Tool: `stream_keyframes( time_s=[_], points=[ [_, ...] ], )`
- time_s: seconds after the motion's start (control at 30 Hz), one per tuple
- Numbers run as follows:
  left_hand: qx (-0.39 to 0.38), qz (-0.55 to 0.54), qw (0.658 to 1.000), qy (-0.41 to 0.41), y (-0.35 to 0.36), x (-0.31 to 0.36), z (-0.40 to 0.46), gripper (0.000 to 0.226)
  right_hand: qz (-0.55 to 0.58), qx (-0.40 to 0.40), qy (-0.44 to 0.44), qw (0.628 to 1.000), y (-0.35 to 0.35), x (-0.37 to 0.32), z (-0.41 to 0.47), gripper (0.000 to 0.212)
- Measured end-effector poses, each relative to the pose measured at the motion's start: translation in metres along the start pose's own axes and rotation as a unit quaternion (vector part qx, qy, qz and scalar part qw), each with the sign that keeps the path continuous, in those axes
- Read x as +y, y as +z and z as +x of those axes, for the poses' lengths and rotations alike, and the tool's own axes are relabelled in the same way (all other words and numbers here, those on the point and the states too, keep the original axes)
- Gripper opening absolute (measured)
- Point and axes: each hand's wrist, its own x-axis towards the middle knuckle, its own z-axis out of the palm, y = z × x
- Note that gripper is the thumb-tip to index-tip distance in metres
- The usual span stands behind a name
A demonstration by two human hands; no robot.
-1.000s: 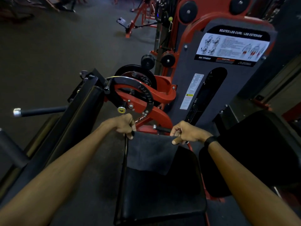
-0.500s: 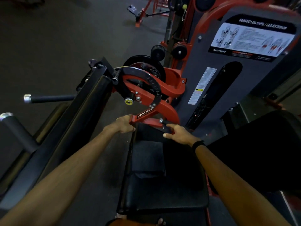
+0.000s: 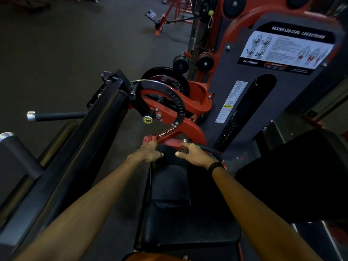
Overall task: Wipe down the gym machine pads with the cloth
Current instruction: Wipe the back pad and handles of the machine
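Pressing cloth point(image 3: 170, 178) farther along pad point(image 3: 188, 228)

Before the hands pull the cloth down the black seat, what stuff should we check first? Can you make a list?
1. Cloth lies flat on the seat pad: ok.
2. Left hand grips the cloth's top edge: ok.
3. Right hand presses on the cloth's top edge: ok; whether it grips, cannot tell.
4. Near part of the pad is bare for the pull: ok.
5. Cloth covers the pad's whole width: not ok, its right side is uncovered.
6. Cloth is damp or clean: cannot tell.
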Motion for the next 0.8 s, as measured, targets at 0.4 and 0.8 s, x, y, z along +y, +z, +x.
stream_keyframes(
  time_s=[0.4,0.8],
  points=[
    [0.006,-0.037,0.999,0.027,0.007,-0.002,-0.004,0.046,0.007,0.015,-0.008,1.0,0.001,0.002,-0.008,0.05],
    [0.011,-0.023,0.999,0.023,0.004,0.007,-0.008,0.05,-0.001,0.022,-0.002,1.0,-0.008,0.002,-0.009,0.057]
  ],
)
